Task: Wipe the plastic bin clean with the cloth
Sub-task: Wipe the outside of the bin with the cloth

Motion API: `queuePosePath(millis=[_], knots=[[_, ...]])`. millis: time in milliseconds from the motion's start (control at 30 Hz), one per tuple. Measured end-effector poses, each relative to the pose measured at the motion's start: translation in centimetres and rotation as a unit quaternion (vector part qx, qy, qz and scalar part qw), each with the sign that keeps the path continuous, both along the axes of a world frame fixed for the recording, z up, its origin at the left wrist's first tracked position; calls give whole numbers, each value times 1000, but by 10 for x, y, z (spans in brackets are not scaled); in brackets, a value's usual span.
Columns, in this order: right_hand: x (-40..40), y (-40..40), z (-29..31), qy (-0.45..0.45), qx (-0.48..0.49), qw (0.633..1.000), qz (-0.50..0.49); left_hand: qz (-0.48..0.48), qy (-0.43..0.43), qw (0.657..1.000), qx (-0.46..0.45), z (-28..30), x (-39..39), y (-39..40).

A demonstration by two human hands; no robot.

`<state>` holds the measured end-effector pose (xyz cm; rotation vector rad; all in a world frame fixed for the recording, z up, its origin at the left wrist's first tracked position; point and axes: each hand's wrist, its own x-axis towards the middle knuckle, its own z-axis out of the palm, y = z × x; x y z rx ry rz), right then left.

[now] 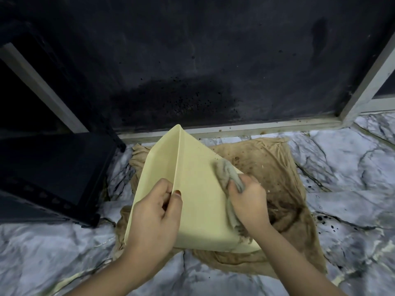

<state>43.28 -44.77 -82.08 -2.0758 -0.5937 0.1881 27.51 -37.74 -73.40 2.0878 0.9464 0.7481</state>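
Note:
A pale yellow plastic bin is tipped on its side over the floor, one corner edge pointing up and away from me. My left hand pinches its near wall edge, thumb on the outer face. My right hand is closed around a crumpled grey cloth and presses it against the bin's right outer face. A tail of the cloth hangs down below that hand. The bin's inside is turned away and mostly hidden.
A stained brown rag is spread on the marble-patterned floor under the bin. A black metal shelf unit stands at the left. A dark dirty wall panel with a pale frame lies behind.

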Motion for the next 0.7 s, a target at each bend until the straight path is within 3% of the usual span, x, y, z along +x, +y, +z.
queuePosePath(millis=[267,367,533,700], knots=[[-9,-55,-57,90,-58,989,-107,6,-15,1000,-23,-3,-4,-2],[-29,-55,-49,67,-29,991,-109,3,-11,1000,-12,-4,-4,-1],[-72,-28,10,-6,103,994,35,-6,-1,1000,12,-5,-3,-2],[-64,3,38,-50,130,983,119,-9,4,1000,17,-6,-4,1]])
